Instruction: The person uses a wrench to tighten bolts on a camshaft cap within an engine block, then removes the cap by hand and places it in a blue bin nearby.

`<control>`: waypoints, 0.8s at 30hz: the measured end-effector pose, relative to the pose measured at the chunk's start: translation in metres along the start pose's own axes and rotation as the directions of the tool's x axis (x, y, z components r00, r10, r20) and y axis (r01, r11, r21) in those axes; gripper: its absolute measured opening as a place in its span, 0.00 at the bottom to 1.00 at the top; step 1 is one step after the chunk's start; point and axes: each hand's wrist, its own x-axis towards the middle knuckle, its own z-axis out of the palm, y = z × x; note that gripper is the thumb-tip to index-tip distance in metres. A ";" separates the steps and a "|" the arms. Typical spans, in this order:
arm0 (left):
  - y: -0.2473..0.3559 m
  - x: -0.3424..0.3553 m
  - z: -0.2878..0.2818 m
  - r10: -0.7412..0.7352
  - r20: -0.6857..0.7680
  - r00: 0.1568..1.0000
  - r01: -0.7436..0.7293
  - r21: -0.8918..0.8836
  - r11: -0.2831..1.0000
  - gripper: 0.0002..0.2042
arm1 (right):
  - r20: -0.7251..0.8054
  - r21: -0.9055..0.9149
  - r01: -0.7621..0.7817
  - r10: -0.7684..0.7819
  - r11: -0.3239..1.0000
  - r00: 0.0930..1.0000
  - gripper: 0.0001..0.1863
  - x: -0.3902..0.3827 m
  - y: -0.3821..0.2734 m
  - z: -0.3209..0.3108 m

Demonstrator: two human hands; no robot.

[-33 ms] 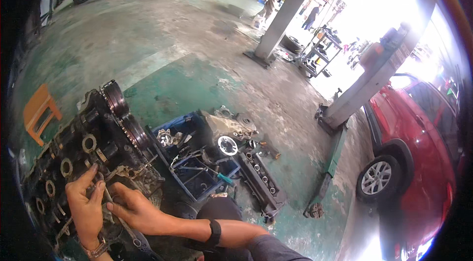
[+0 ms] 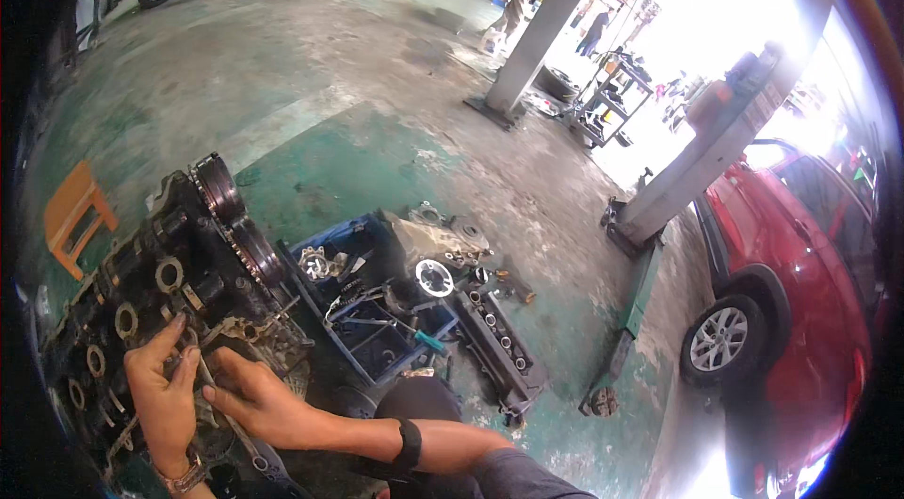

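Where left hand point(image 2: 168, 386) reaches | engine point(image 2: 205, 275) black, grimy | round openings point(image 2: 169, 275) pale-rimmed

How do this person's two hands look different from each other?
The left hand points up the picture; the right hand reaches in from the right. The left hand has a band at the wrist; the right hand's black band sits up the forearm. Both are bare, close together at the dark engine part.

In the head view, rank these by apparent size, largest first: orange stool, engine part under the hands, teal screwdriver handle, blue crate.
1. Engine part, though nearness may enlarge it
2. Blue crate
3. Orange stool
4. Teal screwdriver handle
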 end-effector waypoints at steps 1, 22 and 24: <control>0.000 0.000 0.000 0.034 -0.017 0.999 -0.033 0.057 0.998 0.17 | -0.004 0.027 -0.003 0.003 1.000 1.000 0.10 0.000 0.000 0.001; 0.002 -0.001 0.004 -0.022 -0.051 0.998 0.024 0.045 0.999 0.19 | -0.069 0.147 0.004 0.007 0.989 0.998 0.10 0.009 0.006 0.015; 0.001 0.001 0.004 -0.001 -0.039 0.999 0.003 0.046 0.999 0.18 | -0.080 0.190 0.023 -0.008 0.981 0.997 0.09 0.011 0.004 0.014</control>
